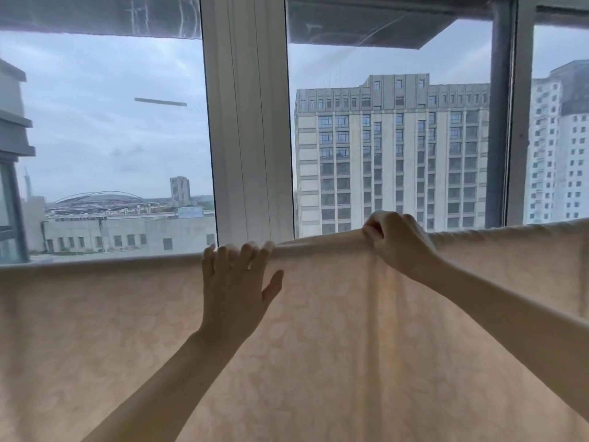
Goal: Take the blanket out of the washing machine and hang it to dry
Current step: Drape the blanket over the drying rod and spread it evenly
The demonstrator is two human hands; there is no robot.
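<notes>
Head view shows me the blanket (318, 346) already out and hung. It is a pale peach cloth with a faint pattern, spread across the whole width in front of the window. Its top edge is folded over some support that I cannot see beneath the cloth.

The left hand (234, 282) lies flat against the near face just under that fold. Its fingers (247, 253) are straight and slightly spread with the tips on the top edge, the thumb held out to the side, gripping nothing.

The right hand (395, 240) is higher and further right, fingers curled round the top edge and pinching a bunch of cloth. Creases run straight down from there, and the edge rises into a small peak at the grip.

Behind the blanket stands a white window frame (248, 122), and through the glass a tall grey tower block (392, 154) under an overcast sky.
</notes>
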